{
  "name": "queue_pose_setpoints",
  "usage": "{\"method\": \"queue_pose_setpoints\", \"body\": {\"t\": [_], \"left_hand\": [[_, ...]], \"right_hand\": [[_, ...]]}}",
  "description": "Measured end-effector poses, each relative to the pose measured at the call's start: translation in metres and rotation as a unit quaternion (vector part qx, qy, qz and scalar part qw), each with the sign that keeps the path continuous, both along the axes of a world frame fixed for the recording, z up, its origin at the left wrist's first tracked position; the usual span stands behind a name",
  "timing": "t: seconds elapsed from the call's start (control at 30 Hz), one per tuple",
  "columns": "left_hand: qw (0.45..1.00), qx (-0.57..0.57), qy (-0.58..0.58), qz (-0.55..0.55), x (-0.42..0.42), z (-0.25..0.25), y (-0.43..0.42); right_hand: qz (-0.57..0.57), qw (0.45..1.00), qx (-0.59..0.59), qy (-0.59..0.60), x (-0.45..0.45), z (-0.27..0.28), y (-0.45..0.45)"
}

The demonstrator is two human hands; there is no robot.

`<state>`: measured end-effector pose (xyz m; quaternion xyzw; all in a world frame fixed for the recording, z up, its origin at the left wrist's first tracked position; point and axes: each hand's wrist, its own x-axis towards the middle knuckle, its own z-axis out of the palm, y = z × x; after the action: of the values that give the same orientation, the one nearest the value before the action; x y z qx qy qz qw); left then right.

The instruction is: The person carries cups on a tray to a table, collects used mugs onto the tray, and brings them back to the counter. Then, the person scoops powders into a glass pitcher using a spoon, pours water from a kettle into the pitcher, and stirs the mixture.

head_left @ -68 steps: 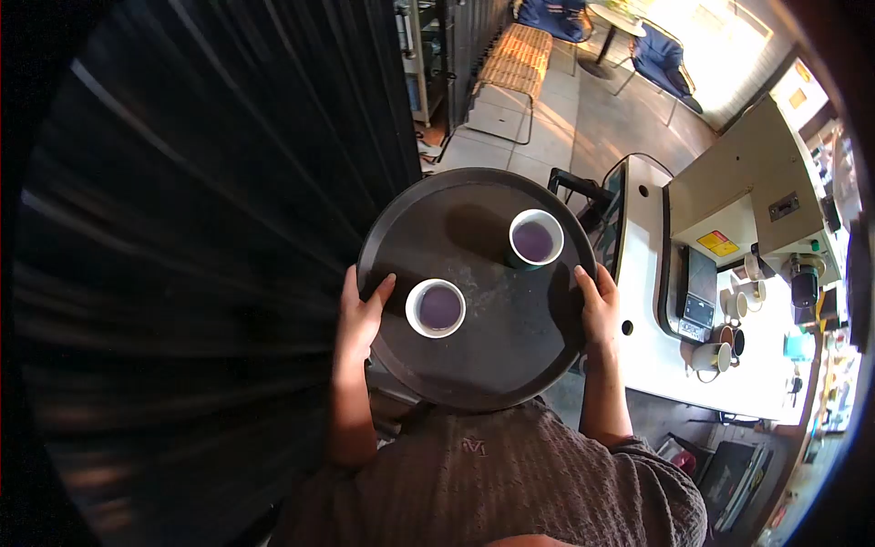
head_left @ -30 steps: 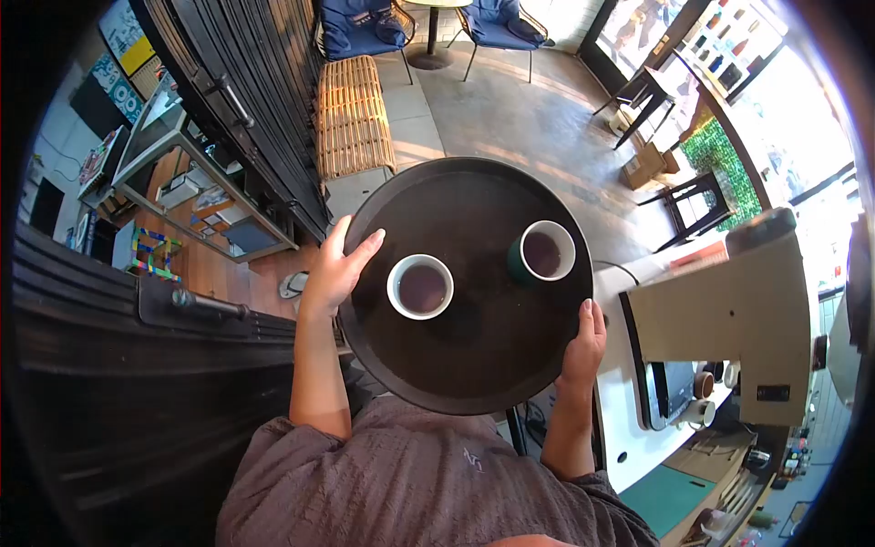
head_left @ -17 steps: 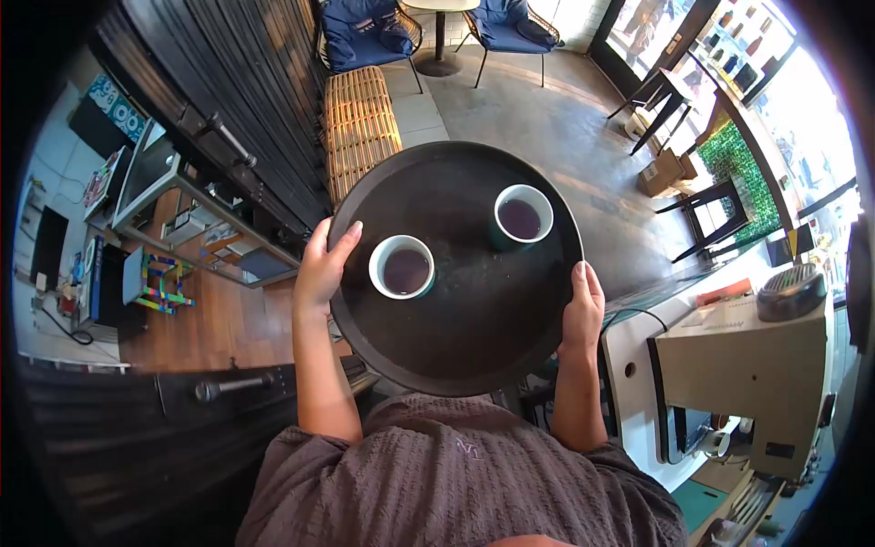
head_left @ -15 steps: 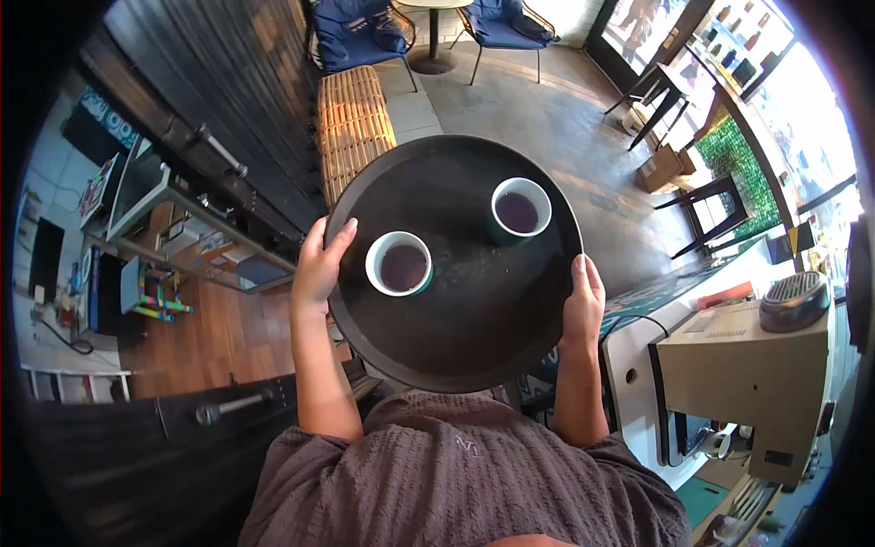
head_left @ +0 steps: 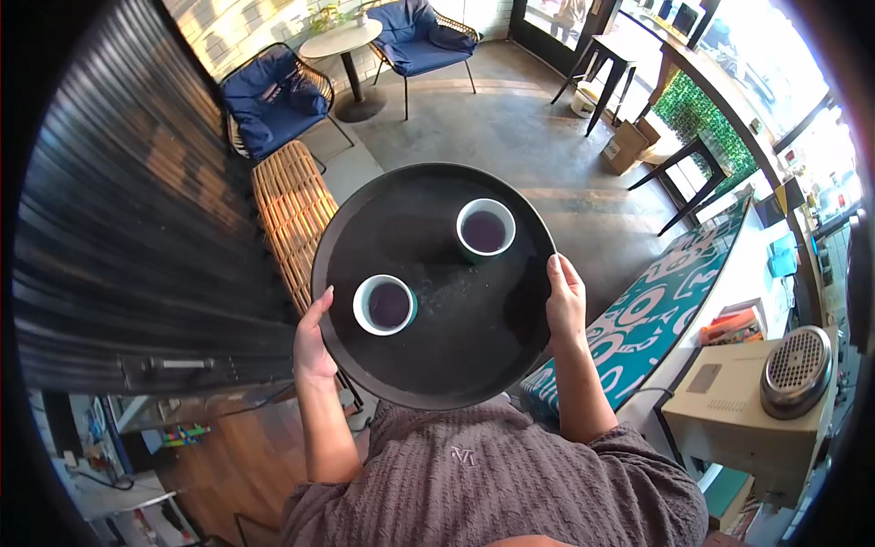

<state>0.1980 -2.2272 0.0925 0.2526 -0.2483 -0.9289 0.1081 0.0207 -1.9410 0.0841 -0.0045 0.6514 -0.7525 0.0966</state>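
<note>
L hand (head_left: 314, 349), R hand (head_left: 567, 305) gripping blk tray (head_left: 442, 360), 2 cups (head_left: 386, 304) (head_left: 486, 228)

Head-worn view, forward and down

Upper left: round table (head_left: 339, 41) on pedestal, potted plant (head_left: 326, 16) on top, flanked by 2 blue-cushioned chairs (head_left: 421, 58). Below nearer chair: rattan bench (head_left: 290, 196), alongside dark ribbed wall (head_left: 118, 228). Upper right: 2 black stools (head_left: 714, 157), cardboard box (head_left: 624, 148) between them on grey floor (head_left: 474, 118); pale bucket (head_left: 584, 102) beside farther stool. Behind nearer stool: green foliage panel (head_left: 693, 111). Right: teal panel (head_left: 652, 305), white-patterned. Lower right: beige machine (head_left: 729, 397), round grille (head_left: 797, 366) on top. Lower left: wooden floor (head_left: 228, 465).
</note>
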Motion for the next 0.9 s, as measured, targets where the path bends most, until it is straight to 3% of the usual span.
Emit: {"method": "queue_pose_setpoints", "body": {"t": [0.23, 0.33, 0.43, 0.63, 0.8, 0.9], "left_hand": [[0.997, 0.039, 0.008, -0.060, -0.117, -0.031, -0.089], [1.000, -0.001, 0.004, -0.026, -0.173, -0.040, -0.134], [0.998, 0.016, 0.019, -0.063, -0.219, -0.028, -0.173], [0.999, -0.029, -0.032, 0.003, -0.302, -0.039, -0.247], [0.999, 0.045, 0.011, -0.016, -0.369, -0.053, -0.311], [0.999, -0.022, -0.012, 0.043, -0.421, -0.040, -0.330]], "right_hand": [[-0.014, 1.000, 0.014, 0.014, -0.107, -0.011, -0.075], [-0.025, 0.999, -0.016, 0.027, -0.155, -0.014, -0.121], [-0.015, 1.000, -0.007, 0.001, -0.200, -0.002, -0.164], [0.052, 0.997, -0.063, 0.009, -0.299, -0.012, -0.236], [0.084, 0.996, 0.024, 0.008, -0.384, -0.003, -0.302], [0.140, 0.989, 0.019, 0.047, -0.453, -0.014, -0.336]]}}
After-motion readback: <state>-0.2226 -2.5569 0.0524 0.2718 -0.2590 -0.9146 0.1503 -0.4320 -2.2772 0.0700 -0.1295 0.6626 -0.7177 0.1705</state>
